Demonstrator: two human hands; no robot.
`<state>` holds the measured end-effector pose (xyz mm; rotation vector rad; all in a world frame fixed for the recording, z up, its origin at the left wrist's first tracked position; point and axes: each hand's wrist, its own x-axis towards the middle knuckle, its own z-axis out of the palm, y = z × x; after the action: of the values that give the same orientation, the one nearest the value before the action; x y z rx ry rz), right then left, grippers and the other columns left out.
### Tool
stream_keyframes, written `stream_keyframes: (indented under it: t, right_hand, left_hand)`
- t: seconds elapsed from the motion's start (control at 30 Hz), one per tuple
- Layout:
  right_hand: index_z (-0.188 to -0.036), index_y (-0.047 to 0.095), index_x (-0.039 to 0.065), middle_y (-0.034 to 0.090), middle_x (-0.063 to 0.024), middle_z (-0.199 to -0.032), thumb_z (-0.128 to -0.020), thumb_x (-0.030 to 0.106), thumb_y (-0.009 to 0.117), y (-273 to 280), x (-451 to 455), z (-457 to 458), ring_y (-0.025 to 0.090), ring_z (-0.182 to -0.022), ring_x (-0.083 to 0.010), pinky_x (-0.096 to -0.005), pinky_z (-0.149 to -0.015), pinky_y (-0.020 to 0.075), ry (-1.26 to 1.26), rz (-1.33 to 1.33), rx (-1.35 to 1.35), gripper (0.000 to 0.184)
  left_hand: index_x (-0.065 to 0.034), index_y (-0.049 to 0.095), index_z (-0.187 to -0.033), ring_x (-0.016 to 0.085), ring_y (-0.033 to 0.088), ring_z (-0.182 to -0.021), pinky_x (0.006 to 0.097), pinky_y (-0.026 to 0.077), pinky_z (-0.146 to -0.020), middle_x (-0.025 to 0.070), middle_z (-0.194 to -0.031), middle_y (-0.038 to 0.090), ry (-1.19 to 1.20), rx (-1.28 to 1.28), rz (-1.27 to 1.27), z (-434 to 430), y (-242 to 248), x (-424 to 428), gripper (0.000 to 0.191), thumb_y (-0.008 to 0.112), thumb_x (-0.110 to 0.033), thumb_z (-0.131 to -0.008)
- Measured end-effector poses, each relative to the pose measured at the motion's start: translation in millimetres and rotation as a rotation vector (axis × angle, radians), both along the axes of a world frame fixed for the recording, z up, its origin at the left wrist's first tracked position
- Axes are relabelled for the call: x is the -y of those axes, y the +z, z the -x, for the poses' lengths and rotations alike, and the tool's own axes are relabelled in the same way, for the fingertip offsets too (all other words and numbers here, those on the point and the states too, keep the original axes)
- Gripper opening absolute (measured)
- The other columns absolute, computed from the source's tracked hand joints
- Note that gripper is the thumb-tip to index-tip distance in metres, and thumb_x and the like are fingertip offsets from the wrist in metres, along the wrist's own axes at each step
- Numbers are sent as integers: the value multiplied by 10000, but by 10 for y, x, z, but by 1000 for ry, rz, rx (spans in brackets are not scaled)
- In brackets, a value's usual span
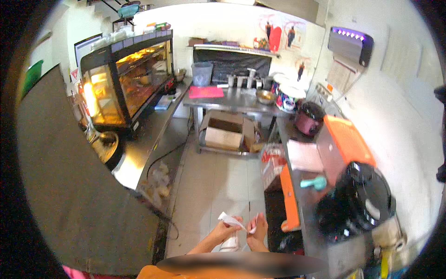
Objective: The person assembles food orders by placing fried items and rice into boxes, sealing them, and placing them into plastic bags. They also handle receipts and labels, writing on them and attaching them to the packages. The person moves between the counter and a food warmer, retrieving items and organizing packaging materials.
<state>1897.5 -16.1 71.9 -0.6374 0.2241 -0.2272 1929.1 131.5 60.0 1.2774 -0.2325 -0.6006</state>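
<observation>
Low in the picture, my left hand (226, 231) grips a thin white sheet (227, 219), perhaps paper tissue. One end of it sticks up past the fingers, and a strip runs across to the other hand. My right hand (257, 232) pinches white material of the same look between thumb and fingers, close beside the left. Below the left wrist a white object (230, 243) shows in part; what it is cannot be made out. Both hands are in front of my body, above the tiled floor (212, 181) of the aisle.
A lit glass food warmer (143, 80) stands on the left counter. Ahead, a steel table (240, 97) holds a pink cutting board (205, 92); a cardboard box (223, 136) sits beneath. Along the right counter are a maroon cooker (309, 120), a turquoise tool (313, 182) and a black appliance (369, 195).
</observation>
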Motion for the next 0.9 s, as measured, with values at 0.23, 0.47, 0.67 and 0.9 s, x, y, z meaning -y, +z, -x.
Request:
stream_keyframes:
  t: [0.23,0.47,0.67,0.9]
  right_hand:
    - [-1102,608,-31,659,-109,-973,-920,469,491,52,1368,-1387,620,-883,-195,-334,-772,490,566,655,-128,544]
    - [-1006,658,21,626,11,-775,-814,162,701,188,1967,-3958,512,-678,-50,-219,-600,428,682,1140,-16,242]
    - [-893,656,11,576,41,-714,-841,158,664,1009,2103,-6642,523,-701,-50,-228,-648,448,520,1328,265,156]
    - [-1042,519,47,590,-12,-864,-816,4,633,1964,1571,-9371,548,-755,-69,-224,-647,451,440,974,638,257]
  left_hand:
    - [-82,607,-1066,330,638,-822,430,484,-688,156,-876,667,-595,656,-799,-1907,553,585,442,702,-387,-760]
    - [-78,635,-1064,295,645,-808,399,488,-717,139,-900,678,-364,552,-563,-4020,273,1285,475,724,-411,-737]
    - [-7,681,-962,108,591,-763,299,478,-713,67,-856,691,-41,313,-506,-5818,652,1248,294,684,-266,-824]
    - [32,653,-882,62,515,-700,269,435,-622,40,-711,622,545,585,-404,-8151,1253,783,261,616,-226,-879]
